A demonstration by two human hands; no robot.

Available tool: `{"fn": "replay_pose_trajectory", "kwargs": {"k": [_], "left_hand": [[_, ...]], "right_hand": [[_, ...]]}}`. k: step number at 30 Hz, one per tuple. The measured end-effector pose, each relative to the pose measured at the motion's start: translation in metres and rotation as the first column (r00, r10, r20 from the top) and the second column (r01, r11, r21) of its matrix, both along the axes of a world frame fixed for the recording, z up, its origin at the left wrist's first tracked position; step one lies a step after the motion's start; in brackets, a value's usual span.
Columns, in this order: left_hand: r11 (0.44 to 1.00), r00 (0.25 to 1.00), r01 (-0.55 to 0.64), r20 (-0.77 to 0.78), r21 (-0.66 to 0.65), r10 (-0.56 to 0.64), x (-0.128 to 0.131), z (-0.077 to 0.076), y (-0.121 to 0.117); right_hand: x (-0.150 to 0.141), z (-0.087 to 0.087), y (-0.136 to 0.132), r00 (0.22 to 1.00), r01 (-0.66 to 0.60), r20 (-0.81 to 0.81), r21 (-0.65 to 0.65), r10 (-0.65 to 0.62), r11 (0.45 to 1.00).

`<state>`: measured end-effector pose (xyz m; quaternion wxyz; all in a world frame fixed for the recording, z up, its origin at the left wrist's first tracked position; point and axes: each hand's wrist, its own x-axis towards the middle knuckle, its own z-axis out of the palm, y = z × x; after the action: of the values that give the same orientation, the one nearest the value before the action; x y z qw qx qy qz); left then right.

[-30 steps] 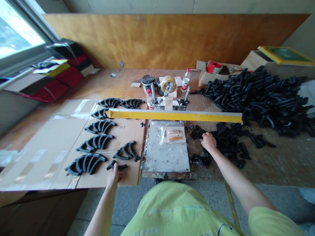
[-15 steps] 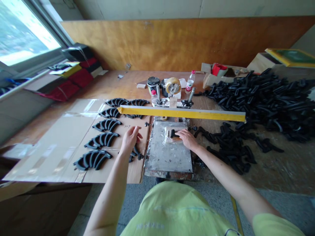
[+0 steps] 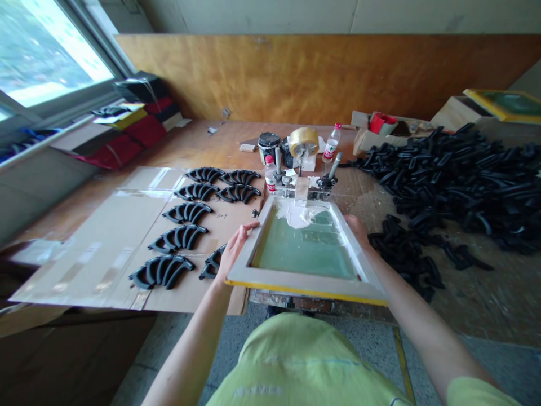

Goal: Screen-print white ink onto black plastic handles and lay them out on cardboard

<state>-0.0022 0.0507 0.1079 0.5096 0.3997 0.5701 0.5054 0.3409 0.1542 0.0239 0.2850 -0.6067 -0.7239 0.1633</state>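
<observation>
A screen printing frame [image 3: 306,277] with green mesh lies lowered, hinged at its far end, over the metal plate seen earlier. My left hand [image 3: 235,247] grips the frame's left side, its fingers reaching along the edge. At the opposite side, my right hand [image 3: 358,230] holds the frame, with its fingers partly hidden. White paste [image 3: 299,215] is smeared on the mesh near the hinge clamp [image 3: 302,192]. The small black part on the plate is hidden under the frame. Rows of curved black parts [image 3: 163,272] rest on the cardboard sheet [image 3: 101,237] to the left.
A large heap of black parts [image 3: 460,186] covers the right side, with a smaller pile [image 3: 408,256] nearer. Behind the clamp stand a tape roll [image 3: 303,141], a paint tub [image 3: 269,146] and two bottles, one a red-capped bottle [image 3: 332,143]. Boxes [image 3: 131,135] sit by the window.
The raised screen frame has come down over the plate. My right hand has left the small black part, and both hands have moved onto the frame's sides.
</observation>
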Motion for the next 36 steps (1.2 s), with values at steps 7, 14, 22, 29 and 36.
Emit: {"fn": "replay_pose_trajectory", "kwargs": {"k": [7, 14, 22, 29, 36], "left_hand": [[0.978, 0.997, 0.064, -0.026, -0.201, -0.07, -0.007, -0.102, -0.02], [0.972, 0.995, 0.054, -0.067, -0.23, -0.071, -0.006, -0.125, -0.017], [0.981, 0.996, 0.044, -0.074, -0.187, -0.059, -0.004, -0.123, -0.02], [0.979, 0.998, 0.042, -0.028, -0.199, -0.049, -0.001, -0.109, -0.022], [0.976, 0.999, 0.037, 0.02, -0.213, -0.033, 0.001, -0.089, -0.025]], "right_hand": [[-0.077, 0.045, 0.051, 0.958, -0.222, 0.232, 0.238, 0.166, 0.946], [-0.105, 0.033, 0.027, 0.814, -0.361, 0.475, -0.035, 0.333, 0.932], [-0.078, 0.044, -0.007, 0.638, -0.681, 0.407, -0.098, 0.654, 0.726], [-0.09, 0.025, -0.018, 0.8, -0.539, 0.356, 0.074, 0.482, 0.839], [-0.092, 0.043, 0.001, 0.847, -0.465, 0.297, 0.012, 0.441, 0.885]]}}
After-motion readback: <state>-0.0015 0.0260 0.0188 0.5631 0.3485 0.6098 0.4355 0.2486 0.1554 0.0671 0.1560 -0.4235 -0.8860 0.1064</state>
